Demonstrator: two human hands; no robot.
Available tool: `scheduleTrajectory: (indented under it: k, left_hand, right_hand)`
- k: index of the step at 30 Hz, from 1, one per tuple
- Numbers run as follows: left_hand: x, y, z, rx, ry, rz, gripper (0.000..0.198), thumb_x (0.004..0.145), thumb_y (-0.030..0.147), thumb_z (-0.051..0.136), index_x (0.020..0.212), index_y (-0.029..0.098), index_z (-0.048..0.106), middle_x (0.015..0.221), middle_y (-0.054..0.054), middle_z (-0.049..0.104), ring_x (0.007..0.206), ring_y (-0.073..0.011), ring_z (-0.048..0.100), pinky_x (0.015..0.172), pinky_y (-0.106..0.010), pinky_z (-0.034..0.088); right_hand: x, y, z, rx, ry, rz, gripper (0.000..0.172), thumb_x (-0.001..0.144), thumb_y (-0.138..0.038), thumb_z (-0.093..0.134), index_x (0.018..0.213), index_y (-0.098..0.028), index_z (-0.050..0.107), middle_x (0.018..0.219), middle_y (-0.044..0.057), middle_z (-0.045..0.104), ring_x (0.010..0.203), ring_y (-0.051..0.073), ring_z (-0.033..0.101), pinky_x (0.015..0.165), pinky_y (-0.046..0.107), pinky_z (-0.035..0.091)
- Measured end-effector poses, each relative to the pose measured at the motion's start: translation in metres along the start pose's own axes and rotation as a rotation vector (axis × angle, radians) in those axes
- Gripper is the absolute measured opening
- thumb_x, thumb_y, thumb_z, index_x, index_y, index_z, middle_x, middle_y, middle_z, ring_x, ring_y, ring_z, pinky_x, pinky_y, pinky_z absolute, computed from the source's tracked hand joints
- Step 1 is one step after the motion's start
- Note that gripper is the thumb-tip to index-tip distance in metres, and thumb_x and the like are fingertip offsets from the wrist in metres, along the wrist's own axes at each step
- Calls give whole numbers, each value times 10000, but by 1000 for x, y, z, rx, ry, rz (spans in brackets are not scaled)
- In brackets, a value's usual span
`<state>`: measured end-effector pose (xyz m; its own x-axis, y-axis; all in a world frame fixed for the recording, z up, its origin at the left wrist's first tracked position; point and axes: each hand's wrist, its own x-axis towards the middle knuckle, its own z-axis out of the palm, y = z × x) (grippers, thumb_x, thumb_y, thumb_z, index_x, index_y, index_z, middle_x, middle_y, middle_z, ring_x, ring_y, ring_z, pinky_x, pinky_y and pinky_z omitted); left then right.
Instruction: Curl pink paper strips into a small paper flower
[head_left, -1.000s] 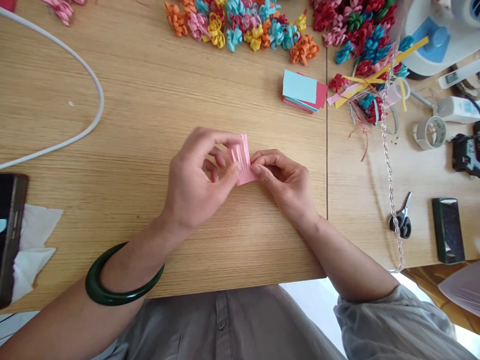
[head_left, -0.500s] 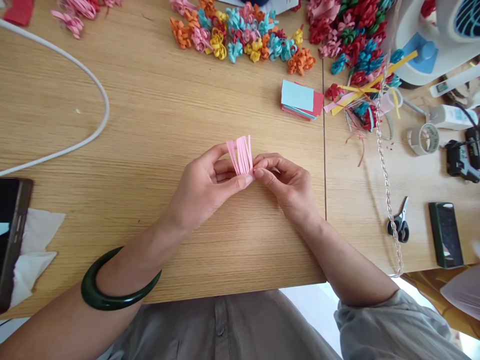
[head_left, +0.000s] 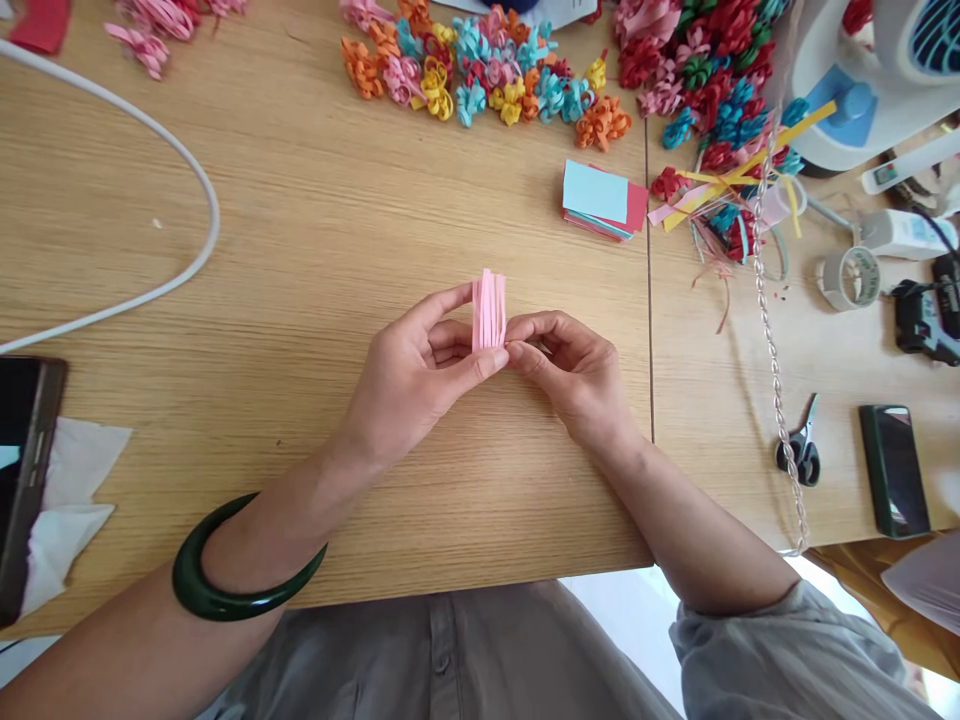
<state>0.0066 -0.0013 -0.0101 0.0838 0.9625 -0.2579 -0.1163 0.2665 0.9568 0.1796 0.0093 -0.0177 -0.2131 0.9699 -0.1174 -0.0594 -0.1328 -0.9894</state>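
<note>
A small pink paper piece (head_left: 488,310), cut into narrow fringe strips, stands upright between both my hands over the wooden table (head_left: 300,250). My left hand (head_left: 420,375) pinches its lower left side between thumb and fingers. My right hand (head_left: 574,370) pinches its lower right edge with thumb and forefinger. The fringe points away from me, gathered close together. A dark green bangle (head_left: 240,560) sits on my left wrist.
Several curled paper flowers (head_left: 487,65) lie at the table's far edge, red and mixed ones (head_left: 705,70) further right. A stack of coloured paper squares (head_left: 600,200), scissors (head_left: 801,450), a phone (head_left: 892,470), tape roll (head_left: 847,278), a white cable (head_left: 165,140) and a tissue (head_left: 67,510) surround the work spot.
The pink fringed paper has been turned upright and its strips drawn together into a narrower bundle. My left fingers have closed in on it; both hands stay at the same spot.
</note>
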Motion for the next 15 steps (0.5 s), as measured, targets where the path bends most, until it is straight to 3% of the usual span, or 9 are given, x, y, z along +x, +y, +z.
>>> scheduleTrajectory:
  k: [8,15]
  left_hand:
    - [-2,-2,1,-15,35,-2,569,830,269,831,1363,196,645,976,-31,817,955,-232,791,988,-416,633]
    - [-3,-3,0,-18,16,14,502,829,310,844,1294,218,677,1132,-41,797,1008,-230,772,971,-395,637]
  right_hand:
    - [-1,-2,3,29,-8,-22,270,817,-448,861,850,-221,719,869,-13,743,834,130,706,858,316,620]
    - [-4,-3,5,24,4,-36,227,824,-406,862,869,-221,737,917,-4,740,869,127,704,856,295,614]
